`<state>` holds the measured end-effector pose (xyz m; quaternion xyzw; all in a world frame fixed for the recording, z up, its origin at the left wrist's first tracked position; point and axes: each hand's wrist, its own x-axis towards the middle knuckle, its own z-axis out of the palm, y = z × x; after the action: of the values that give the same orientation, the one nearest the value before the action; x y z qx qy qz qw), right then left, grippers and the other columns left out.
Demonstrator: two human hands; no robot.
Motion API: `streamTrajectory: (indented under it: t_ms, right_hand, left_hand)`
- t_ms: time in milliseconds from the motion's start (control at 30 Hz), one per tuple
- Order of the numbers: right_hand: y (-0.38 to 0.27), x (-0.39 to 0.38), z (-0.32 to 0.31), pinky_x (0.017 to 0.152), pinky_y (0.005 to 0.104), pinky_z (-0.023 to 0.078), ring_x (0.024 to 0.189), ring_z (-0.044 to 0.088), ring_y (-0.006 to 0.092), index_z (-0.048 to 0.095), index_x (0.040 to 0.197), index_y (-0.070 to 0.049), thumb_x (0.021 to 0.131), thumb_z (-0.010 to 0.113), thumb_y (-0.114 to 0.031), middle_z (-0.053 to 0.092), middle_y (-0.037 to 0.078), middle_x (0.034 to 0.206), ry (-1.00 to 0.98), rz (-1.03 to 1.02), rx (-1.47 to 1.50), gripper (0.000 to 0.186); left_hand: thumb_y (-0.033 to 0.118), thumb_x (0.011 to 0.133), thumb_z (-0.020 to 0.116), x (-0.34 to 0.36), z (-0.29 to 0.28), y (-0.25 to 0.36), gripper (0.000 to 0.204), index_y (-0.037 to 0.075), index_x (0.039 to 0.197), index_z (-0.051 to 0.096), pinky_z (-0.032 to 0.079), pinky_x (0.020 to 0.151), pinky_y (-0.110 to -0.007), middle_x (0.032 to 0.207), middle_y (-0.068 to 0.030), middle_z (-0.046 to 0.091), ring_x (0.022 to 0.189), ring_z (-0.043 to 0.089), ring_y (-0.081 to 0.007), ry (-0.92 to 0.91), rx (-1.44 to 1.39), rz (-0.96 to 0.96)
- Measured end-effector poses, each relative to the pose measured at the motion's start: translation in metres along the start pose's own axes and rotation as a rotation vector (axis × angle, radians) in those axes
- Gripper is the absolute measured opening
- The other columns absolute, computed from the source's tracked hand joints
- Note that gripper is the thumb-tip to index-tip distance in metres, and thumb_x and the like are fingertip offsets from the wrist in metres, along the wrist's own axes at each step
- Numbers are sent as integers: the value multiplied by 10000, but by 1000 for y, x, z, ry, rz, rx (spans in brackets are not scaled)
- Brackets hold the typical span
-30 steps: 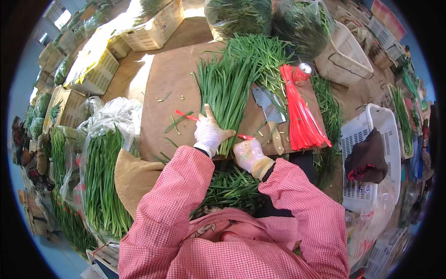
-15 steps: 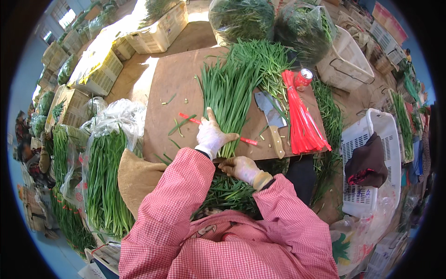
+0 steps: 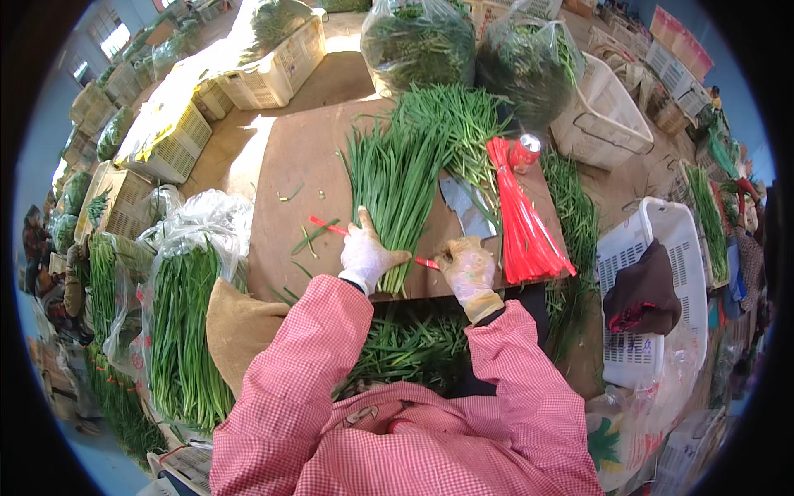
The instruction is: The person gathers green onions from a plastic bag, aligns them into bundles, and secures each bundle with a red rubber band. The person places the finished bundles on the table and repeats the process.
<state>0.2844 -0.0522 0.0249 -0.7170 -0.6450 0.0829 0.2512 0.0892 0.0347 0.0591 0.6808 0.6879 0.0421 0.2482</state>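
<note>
A bunch of garlic chives [image 3: 397, 174] lies on the brown board [image 3: 285, 169], cut ends toward me. My left hand [image 3: 369, 255], in a pale glove, holds the bunch down near its lower end, thumb across the stems. Under the stems runs a thin red tie strip [image 3: 327, 225], its ends sticking out on both sides. My gloved right hand [image 3: 467, 271] is closed at the strip's right end, fingertips pinched on it. Beyond that hand shows the blade of a knife [image 3: 466, 207]; the hand hides its handle. More chives [image 3: 471, 136] lie behind.
A bundle of red tie strips [image 3: 529, 236] and a red can [image 3: 524, 153] stand on the board's right side. Bagged greens [image 3: 418, 45] sit beyond the board. A white crate [image 3: 662, 223] with a dark cloth is at right. Bagged chives [image 3: 186, 322] stand at left.
My right hand has moved from the board's near edge up and right to the strip's right end, covering the knife handle. My left hand stays on the chives. The whole view has shifted slightly.
</note>
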Motion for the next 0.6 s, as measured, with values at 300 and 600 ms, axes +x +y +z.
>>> streamTrajectory:
  t_ms: [300,600]
  right_hand:
    - [-11,4,18,733,453,549,811,718,337,733,979,-149,934,657,-328,741,121,843,-269,46,84,200]
    - [-37,19,22,737,359,575,745,718,199,712,1056,-44,963,727,-211,748,57,893,-459,364,884,191]
  left_hand:
    - [552,577,956,-1,-11,-8,1475,44,1642,71,458,1127,-463,1521,-304,397,1400,454,-431,-30,-47,12]
    - [609,606,914,0,-13,-7,1444,42,1648,90,493,1077,-465,1526,-286,416,1378,484,-409,-51,13,-23]
